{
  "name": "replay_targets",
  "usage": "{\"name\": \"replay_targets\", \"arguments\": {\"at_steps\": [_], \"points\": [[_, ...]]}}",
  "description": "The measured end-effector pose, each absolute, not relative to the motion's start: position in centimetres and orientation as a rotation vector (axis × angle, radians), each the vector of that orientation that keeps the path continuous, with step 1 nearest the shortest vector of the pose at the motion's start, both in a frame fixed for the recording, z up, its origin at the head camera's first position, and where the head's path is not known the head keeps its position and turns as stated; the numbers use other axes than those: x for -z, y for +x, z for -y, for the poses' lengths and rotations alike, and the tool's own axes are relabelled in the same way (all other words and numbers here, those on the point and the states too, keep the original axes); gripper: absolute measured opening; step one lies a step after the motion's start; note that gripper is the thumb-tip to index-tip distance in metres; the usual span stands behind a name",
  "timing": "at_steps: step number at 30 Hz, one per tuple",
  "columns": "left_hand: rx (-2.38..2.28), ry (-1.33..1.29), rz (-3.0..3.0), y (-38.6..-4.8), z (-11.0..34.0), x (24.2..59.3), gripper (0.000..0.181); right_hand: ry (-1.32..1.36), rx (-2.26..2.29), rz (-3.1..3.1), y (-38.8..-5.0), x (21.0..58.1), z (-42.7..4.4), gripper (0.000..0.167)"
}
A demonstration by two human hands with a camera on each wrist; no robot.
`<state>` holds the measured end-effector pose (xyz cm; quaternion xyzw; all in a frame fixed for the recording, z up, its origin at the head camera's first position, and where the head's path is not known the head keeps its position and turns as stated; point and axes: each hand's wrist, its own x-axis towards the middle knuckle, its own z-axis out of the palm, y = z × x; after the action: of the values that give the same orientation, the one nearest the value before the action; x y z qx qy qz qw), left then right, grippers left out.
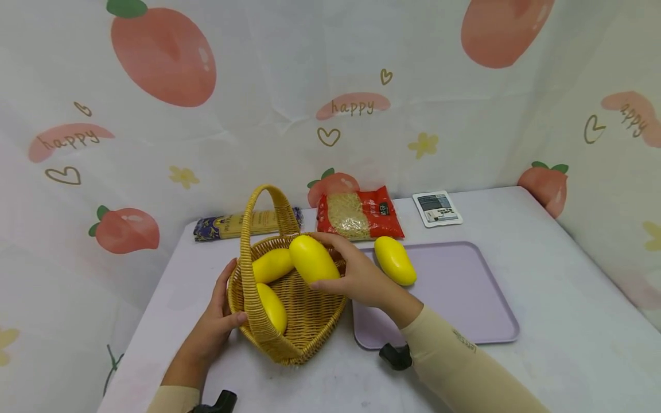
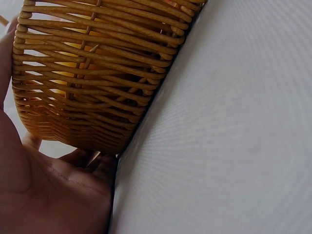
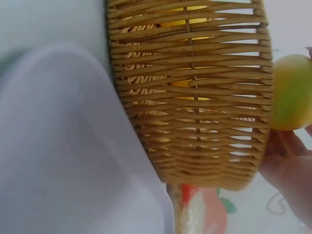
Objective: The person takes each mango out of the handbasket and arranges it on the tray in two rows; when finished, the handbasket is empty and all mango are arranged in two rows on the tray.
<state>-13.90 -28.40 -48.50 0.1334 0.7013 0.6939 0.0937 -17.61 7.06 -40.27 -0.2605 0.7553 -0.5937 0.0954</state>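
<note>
In the head view a wicker basket with a tall handle holds two yellow mangoes. My right hand grips another yellow mango at the basket's right rim, thumb on the near side and fingers behind it. My left hand holds the basket's left side, thumb on the rim; in the left wrist view its palm lies beside the wicker wall. The right wrist view shows the gripped mango just beyond the basket's rim. One more mango lies on the lilac tray.
Behind the basket lies a patterned noodle packet. A red and clear bag of pasta lies behind the tray's left part, and a small white packet is at the back right. A printed cloth hangs behind the table.
</note>
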Motion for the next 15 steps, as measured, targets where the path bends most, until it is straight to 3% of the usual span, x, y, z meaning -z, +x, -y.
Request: {"name": "replay_targets", "arguments": {"at_steps": [15], "points": [[-2.037, 0.366, -2.120, -13.9, 28.3, 48.5, 0.112, -0.760, 1.772, -2.352, -14.6, 39.7, -11.9, 0.082]]}}
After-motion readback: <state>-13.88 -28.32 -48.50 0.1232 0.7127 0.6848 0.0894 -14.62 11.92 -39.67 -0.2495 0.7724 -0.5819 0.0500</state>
